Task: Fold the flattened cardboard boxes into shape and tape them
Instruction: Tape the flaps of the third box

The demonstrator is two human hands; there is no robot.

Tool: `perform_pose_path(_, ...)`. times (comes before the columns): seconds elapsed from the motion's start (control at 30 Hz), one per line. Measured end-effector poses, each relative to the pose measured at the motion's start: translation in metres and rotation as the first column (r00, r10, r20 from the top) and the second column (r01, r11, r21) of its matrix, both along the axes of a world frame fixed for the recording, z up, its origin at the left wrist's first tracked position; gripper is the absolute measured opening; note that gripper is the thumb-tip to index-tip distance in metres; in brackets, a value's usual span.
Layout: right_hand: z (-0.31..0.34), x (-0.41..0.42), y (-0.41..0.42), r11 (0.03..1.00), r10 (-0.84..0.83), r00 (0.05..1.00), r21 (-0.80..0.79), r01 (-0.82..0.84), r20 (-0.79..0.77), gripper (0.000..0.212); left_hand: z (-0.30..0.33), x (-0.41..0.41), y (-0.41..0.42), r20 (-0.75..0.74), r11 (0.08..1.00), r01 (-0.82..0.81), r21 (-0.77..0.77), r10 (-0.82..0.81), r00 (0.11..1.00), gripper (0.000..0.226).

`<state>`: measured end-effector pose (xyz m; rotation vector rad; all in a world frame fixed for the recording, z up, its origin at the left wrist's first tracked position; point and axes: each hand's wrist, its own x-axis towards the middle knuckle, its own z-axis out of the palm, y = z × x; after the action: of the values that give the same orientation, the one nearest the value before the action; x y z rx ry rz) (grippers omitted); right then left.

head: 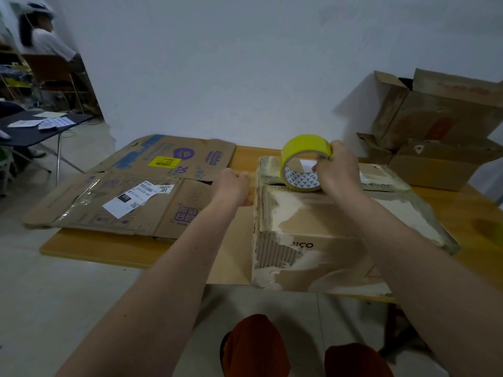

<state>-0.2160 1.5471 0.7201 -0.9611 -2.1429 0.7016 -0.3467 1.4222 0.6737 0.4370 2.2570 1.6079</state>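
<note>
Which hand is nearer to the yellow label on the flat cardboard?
Left. The left hand is beside the flat cardboard, just right of the yellow label. The right hand is farther right, holding the tape roll.

The folded box (326,240) shows the letters "ICO" on its near side. Left of it, the nearer flat carton (109,205) carries white labels reading "070" and "10". The carton behind it (177,156) has a purple "20".
</note>
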Motion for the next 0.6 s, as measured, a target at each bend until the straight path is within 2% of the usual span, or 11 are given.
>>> perform_pose_path(0.07,-0.002,0.0,0.001,1.0,0.001,1.0,0.017,-0.001,0.009,0.009,-0.001,0.0,0.001,0.095,0.998,0.003,0.059,-0.009,0.995,0.022)
perform_pose_path(0.2,-0.003,-0.001,0.002,0.999,0.0,0.999,0.048,-0.002,0.045,0.01,-0.007,0.0,0.003,0.218,0.987,0.004,0.159,-0.039,0.975,0.031)
perform_pose_path(0.3,-0.004,-0.001,0.002,0.997,0.008,0.998,0.079,-0.013,0.059,0.01,-0.009,0.003,0.0,0.263,0.982,0.003,0.19,-0.054,0.963,0.005)
perform_pose_path(0.43,-0.006,-0.001,0.003,0.994,0.015,0.997,0.106,-0.022,0.07,0.009,-0.013,0.003,0.0,0.328,0.965,-0.04,0.26,-0.049,0.943,0.025)
perform_pose_path(0.5,-0.006,-0.001,0.003,0.993,0.015,0.997,0.114,-0.023,0.069,0.009,-0.018,0.004,0.0,0.317,0.964,-0.042,0.263,-0.045,0.947,0.03)
perform_pose_path(0.6,-0.007,-0.001,0.002,0.992,0.02,0.997,0.126,-0.029,0.075,0.009,-0.023,0.013,0.001,0.163,0.987,0.037,0.156,-0.063,0.985,0.037)
